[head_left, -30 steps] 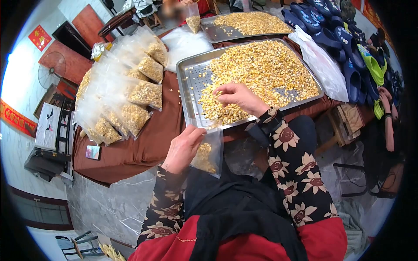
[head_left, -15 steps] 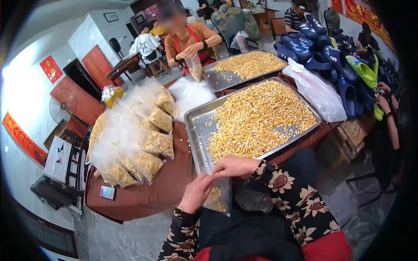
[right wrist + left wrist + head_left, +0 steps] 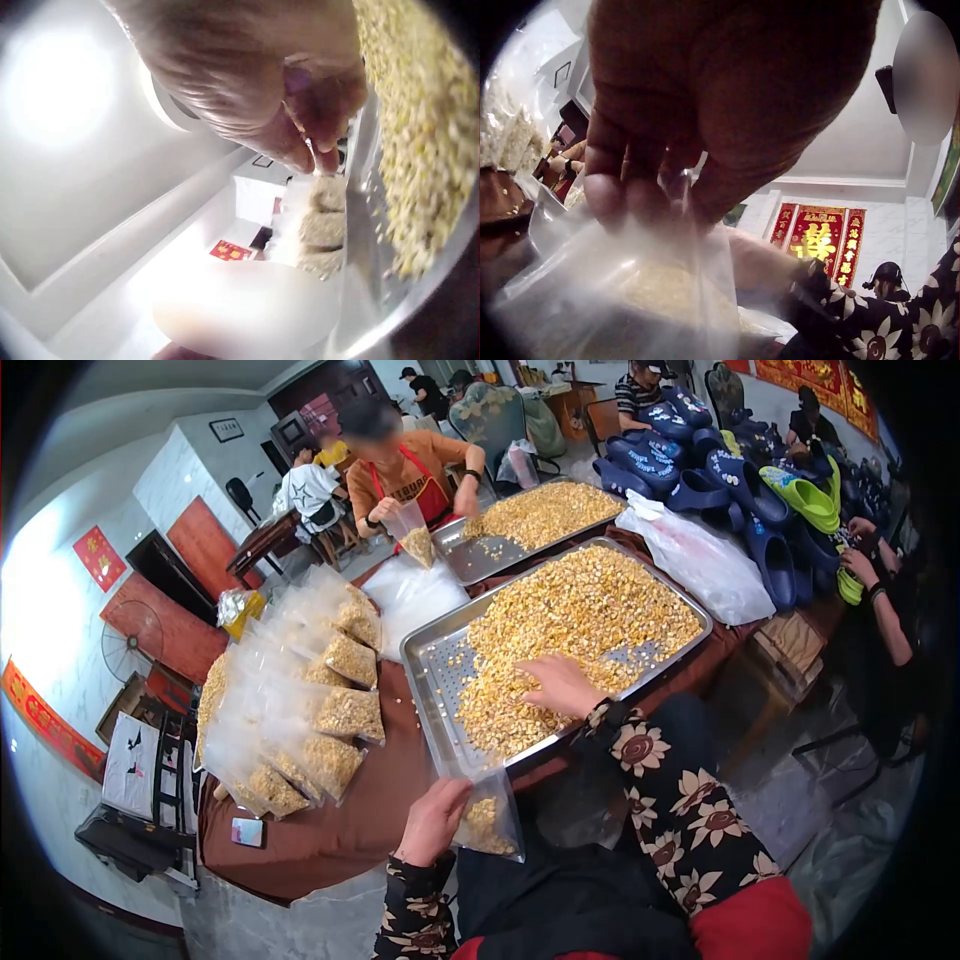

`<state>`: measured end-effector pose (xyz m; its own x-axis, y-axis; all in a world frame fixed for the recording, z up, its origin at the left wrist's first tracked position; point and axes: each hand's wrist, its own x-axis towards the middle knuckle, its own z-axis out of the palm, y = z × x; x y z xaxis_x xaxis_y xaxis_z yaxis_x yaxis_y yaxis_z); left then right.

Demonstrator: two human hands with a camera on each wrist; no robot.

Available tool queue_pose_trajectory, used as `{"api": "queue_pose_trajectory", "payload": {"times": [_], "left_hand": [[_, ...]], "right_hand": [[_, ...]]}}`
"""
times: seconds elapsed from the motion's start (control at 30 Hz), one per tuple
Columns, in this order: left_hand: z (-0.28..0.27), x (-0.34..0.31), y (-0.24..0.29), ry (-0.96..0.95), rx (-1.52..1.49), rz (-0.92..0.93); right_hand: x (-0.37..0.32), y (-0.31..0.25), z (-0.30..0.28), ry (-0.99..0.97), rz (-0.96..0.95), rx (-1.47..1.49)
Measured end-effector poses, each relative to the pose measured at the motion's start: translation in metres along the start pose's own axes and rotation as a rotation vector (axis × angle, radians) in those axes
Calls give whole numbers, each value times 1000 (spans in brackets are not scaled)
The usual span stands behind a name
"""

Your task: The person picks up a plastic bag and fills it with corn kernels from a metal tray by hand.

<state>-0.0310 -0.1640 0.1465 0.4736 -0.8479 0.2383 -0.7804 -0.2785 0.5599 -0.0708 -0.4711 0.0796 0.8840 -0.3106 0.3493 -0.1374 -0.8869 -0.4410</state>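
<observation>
A clear plastic bag (image 3: 490, 818), partly filled with yellow kernels, hangs just beyond the near edge of the cloth-covered counter (image 3: 320, 850), beside the nearest corner of the near tray (image 3: 437, 685). The left hand (image 3: 432, 820) has its grip closed on the bag's upper edge, fingers and thumb pinching the film. The right hand (image 3: 562, 687) is at the tray's near edge, its grip loose and its fingers extended at the heap of kernels (image 3: 580, 610); whether any kernels lie under the fingertips cannot be told. The heap covers most of the tray, leaving perforated metal bare along its left side.

Toward the counter's left edge, filled bags (image 3: 345, 712) lean in rows, and a phone (image 3: 247, 832) lies near its near-left corner. Flat white film (image 3: 412, 600) is spread beyond the near tray's far-left corner, next to a far tray (image 3: 470, 567) of kernels. There a person in a red apron (image 3: 432, 498) holds another bag (image 3: 416, 543). A white plastic sack (image 3: 695, 560) lies past the near tray's right edge, beside piled dark-blue clogs (image 3: 650, 465).
</observation>
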Motion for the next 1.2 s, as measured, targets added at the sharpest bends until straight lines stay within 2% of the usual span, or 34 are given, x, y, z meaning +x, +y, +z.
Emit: {"api": "queue_pose_trajectory", "payload": {"times": [0.03,0.1,0.2,0.23,0.27,0.33,0.4,0.43,0.47,0.57,0.6,0.67,0.73,0.8,0.83,0.93,1.03,1.1,1.13,1.2], "left_hand": [[-1,0,-3,-3,2,-1],[-3,-3,-10,9,-90,29],[-18,-3,-24,55,-36,48],[-25,-1,-19,82,-25,36],[-32,0,-17,66,-2,0],[-41,3,0,70,-42,1],[-43,5,6,29,1,-39],[-41,5,6,-1,-47,-44],[-37,4,5,-10,-47,-48],[-25,2,6,33,80,47],[-22,1,9,32,84,45],[-17,-1,16,116,114,46],[-16,-2,22,114,132,26],[-15,-1,27,108,105,-7],[-15,0,31,94,106,-23],[-13,4,30,89,115,23],[-6,6,20,60,56,47],[-3,5,20,49,57,16],[-2,6,21,36,55,-5],[-2,8,23,51,62,0]], "right_hand": [[-3,10,-6,0,2,4],[-6,22,-16,-286,101,-109],[-11,20,-28,-304,74,-146],[-9,23,-28,-419,99,-77],[-11,22,-26,-380,20,-46],[-19,10,-36,-407,69,-84],[-17,20,-18,-356,27,-30],[-20,22,-7,-184,-15,-10],[-19,24,1,-188,-8,-3],[-12,27,9,61,-19,192],[-12,30,8,62,-20,196],[-11,33,2,-13,112,354],[-13,39,4,5,88,385],[-16,35,0,-13,-41,98],[-18,32,1,-126,26,68],[-25,19,1,-135,20,56],[-13,36,26,4,-27,153],[-8,38,29,136,-72,176],[-7,34,22,130,-69,177],[-7,28,11,79,99,516]]}}
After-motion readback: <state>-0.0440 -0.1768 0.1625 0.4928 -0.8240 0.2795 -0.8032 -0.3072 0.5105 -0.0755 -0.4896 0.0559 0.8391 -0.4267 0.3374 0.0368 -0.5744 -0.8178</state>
